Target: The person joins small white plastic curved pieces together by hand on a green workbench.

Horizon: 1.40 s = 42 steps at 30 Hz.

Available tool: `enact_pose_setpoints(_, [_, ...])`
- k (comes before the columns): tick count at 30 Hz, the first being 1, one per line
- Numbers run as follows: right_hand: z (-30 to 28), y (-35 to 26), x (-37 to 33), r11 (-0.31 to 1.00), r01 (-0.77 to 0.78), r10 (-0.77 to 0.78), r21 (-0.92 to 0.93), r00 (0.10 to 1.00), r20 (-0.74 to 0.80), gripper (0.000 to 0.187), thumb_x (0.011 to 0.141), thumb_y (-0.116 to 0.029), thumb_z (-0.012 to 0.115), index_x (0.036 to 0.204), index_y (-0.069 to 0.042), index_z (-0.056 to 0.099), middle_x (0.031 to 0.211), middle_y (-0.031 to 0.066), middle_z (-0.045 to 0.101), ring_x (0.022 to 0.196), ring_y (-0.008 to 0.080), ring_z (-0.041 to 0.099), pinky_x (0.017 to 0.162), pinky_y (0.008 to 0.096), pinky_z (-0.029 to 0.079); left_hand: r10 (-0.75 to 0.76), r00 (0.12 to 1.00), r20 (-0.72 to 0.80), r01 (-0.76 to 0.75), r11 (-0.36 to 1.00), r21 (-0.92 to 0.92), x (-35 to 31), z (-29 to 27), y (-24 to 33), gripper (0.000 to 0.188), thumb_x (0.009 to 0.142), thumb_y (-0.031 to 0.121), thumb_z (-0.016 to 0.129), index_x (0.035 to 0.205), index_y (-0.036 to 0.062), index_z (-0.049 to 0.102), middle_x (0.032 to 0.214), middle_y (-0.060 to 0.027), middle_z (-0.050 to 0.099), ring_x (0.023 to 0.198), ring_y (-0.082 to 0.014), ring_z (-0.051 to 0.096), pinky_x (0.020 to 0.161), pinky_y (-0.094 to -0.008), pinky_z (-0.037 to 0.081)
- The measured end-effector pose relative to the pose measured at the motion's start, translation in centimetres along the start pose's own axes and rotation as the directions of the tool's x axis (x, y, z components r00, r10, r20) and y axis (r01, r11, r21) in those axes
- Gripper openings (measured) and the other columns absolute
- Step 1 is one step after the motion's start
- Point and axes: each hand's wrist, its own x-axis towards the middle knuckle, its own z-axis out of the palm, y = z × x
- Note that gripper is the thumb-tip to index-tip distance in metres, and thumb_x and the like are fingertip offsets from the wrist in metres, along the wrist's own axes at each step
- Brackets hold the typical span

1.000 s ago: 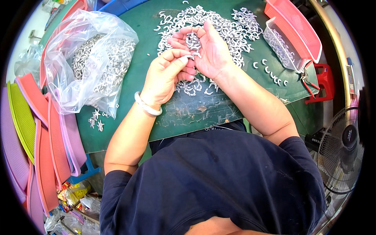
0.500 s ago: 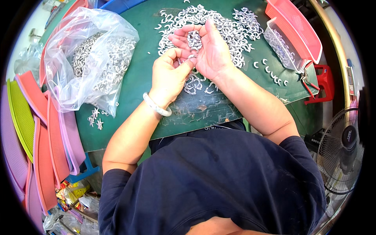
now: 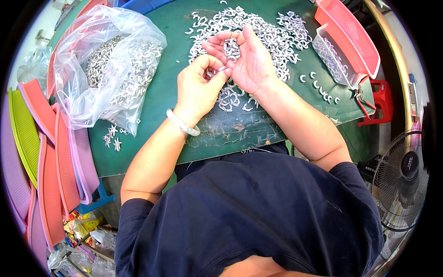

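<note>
My right hand is turned palm up and cupped, with a small cluster of curved silver metal pieces resting in it near the fingers. Just left of that palm, my left hand is closed in a pinch. Between its thumb and fingers sits a small curved silver piece; its tips nearly touch the right palm. Under and beyond both hands spreads a large pile of the same crescent-shaped pieces. A few more pieces lie just below the hands on the green tabletop.
A clear plastic bag full of similar pieces stands at left, with star-shaped pieces below it. Stacked baskets lean at the table's left edge. At right are a clear tub, a pink basket, pliers and a fan.
My left hand has drawn slightly leftward from the right palm, its pinched piece now showing more. The right hand stays cupped around its cluster.
</note>
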Motion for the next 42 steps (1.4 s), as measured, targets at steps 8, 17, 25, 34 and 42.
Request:
enact_pose_setpoints(8, [0.2,-0.1,-0.3,1.000,-0.015,0.015,0.007,1.000,0.000,0.039,0.091,-0.042,0.034,0.090,-0.005,0.045,0.095,0.0129,0.052,0.090,0.0266,0.056,0.083,0.0360,0.046,-0.014,1.000,0.026,0.015,1.000,-0.027,0.0,0.0,0.0,0.012,0.075,0.001,0.064,0.078,0.0033,0.054,0.070,0.0030,0.052,0.062,-0.0034,0.046,0.054,-0.0183,0.038])
enact_pose_setpoints(17, [0.6,0.5,-0.3,0.996,0.064,-0.064,-0.055,0.998,-0.001,0.041,0.092,-0.042,0.034,0.090,-0.003,0.046,0.093,0.0154,0.052,0.087,0.0245,0.054,0.078,0.0364,0.048,-0.289,0.948,0.136,0.317,0.791,-0.523,0.0,0.2,1.1,0.014,0.078,0.004,0.062,0.085,0.0054,0.050,0.074,-0.0010,0.055,0.060,-0.0057,0.050,0.053,-0.0162,0.041])
enact_pose_setpoints(25, [0.5,1.0,-0.6,0.989,0.118,-0.114,-0.085,0.992,0.047,0.044,0.092,-0.041,0.036,0.091,0.000,0.051,0.093,0.0168,0.053,0.086,0.0232,0.054,0.074,0.0349,0.050,-0.092,0.995,-0.032,0.080,0.963,-0.259,0.2,1.3,0.0,0.016,0.076,0.000,0.063,0.084,0.0044,0.050,0.073,0.0033,0.051,0.063,-0.0025,0.046,0.054,-0.0148,0.038])
enact_pose_setpoints(34, [0.7,0.8,-0.6,0.996,0.075,-0.075,-0.048,0.997,0.007,0.044,0.092,-0.041,0.033,0.088,-0.001,0.050,0.092,0.0157,0.053,0.090,0.0237,0.053,0.079,0.0365,0.047,-0.166,0.986,0.015,0.163,0.935,-0.314,0.1,0.9,0.4,0.010,0.079,0.001,0.057,0.083,0.0047,0.049,0.074,0.0008,0.052,0.061,-0.0042,0.047,0.052,-0.0155,0.037])
enact_pose_setpoints(42, [0.7,0.4,-0.6,0.997,0.075,-0.075,-0.015,0.997,0.001,0.042,0.093,-0.040,0.032,0.089,-0.001,0.049,0.094,0.0158,0.052,0.087,0.0226,0.053,0.078,0.0361,0.046,-0.323,0.939,0.114,0.307,0.645,-0.700,0.6,0.0,0.7,0.012,0.076,0.001,0.054,0.087,0.0032,0.049,0.078,-0.0063,0.056,0.058,-0.0115,0.051,0.049,-0.0221,0.040])
